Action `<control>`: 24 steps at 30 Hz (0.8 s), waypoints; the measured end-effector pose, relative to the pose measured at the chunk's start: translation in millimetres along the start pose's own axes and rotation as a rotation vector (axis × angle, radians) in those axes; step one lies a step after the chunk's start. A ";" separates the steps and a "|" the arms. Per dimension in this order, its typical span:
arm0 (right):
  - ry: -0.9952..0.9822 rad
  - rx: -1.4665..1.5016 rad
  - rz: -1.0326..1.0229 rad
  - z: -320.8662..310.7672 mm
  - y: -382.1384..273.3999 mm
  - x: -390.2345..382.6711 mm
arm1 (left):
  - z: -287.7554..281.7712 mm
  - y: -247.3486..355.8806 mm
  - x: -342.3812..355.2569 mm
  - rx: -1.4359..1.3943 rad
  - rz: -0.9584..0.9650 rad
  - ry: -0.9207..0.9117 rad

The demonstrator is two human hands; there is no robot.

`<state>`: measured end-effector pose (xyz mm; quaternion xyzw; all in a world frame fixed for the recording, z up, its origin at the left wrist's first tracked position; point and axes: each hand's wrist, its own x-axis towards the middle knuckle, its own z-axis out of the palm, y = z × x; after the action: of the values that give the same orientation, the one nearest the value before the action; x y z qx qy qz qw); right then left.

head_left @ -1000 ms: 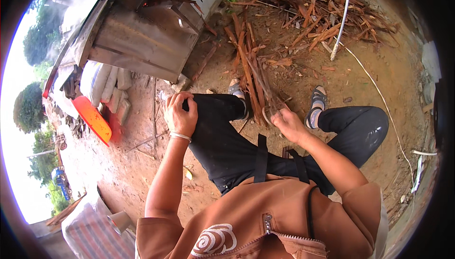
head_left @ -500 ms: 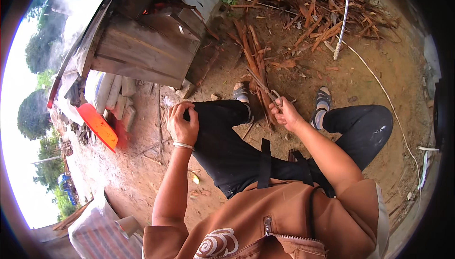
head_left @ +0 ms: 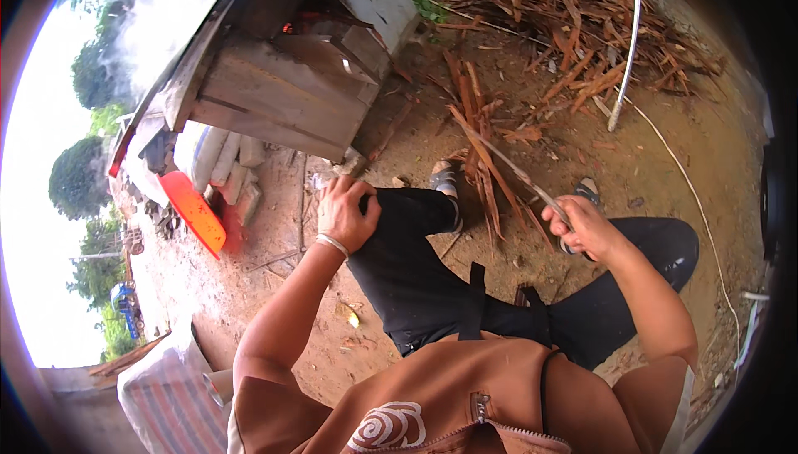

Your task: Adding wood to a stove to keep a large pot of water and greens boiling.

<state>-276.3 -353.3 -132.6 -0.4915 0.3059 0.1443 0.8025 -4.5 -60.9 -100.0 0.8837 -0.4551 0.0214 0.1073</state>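
Observation:
My left hand [head_left: 347, 215] rests on the bent left knee of my black trousers [head_left: 407, 213], fingers curled round it. In my right hand [head_left: 582, 225] is a long, thin greyish tool [head_left: 524, 178], perhaps metal tongs, slanting up toward the stove; its far end is over a loose bundle of reddish split wood strips [head_left: 470, 97] between my sandalled feet. Whether that end touches the wood I cannot tell. A weathered box-like stove [head_left: 274, 97], with glowing embers [head_left: 288, 28] in its opening, stands ahead to the left.
A wood pile [head_left: 582, 30] lies behind, crossed by a white pole [head_left: 628, 55]. A thin cord [head_left: 682, 171] runs along the right. Sacks [head_left: 199, 155], blocks and an orange-red plastic piece [head_left: 191, 213] are left of the stove. A striped sheet [head_left: 166, 387] lies lower left, smoke above.
My right hand has moved right and slightly down, tilting the long tool so it points up-left across the wood strips. My left hand stays on the knee; the whole view has shifted slightly.

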 end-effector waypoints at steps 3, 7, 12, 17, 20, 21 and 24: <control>0.052 -0.108 -0.008 -9.7 -26.2 -6.0 | -6.1 2.4 9.7 0.018 0.035 -0.163; 0.110 -0.104 -0.006 -25.2 -44.8 -0.1 | -5.8 13.6 21.5 0.095 0.113 -0.284; 0.188 -0.197 -0.074 -46.5 -27.0 8.0 | 0.0 25.7 33.1 0.041 0.151 -0.288; 0.145 -0.214 -0.108 -53.4 -26.6 2.4 | -5.7 26.5 43.7 0.036 0.115 -0.256; 0.113 -0.243 -0.134 -52.0 -19.5 0.8 | -3.2 29.5 51.2 0.023 0.116 -0.284; 0.097 -0.239 -0.106 -52.2 -23.5 0.3 | -2.3 30.8 53.2 0.029 0.118 -0.303; 0.071 -0.171 0.000 -50.3 -29.4 2.9 | -1.8 34.3 58.2 0.047 0.125 -0.339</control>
<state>-276.0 -411.6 -130.4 -0.5630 0.3208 0.1523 0.7462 1.9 -126.4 -84.5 0.8470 -0.5200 -0.1105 0.0067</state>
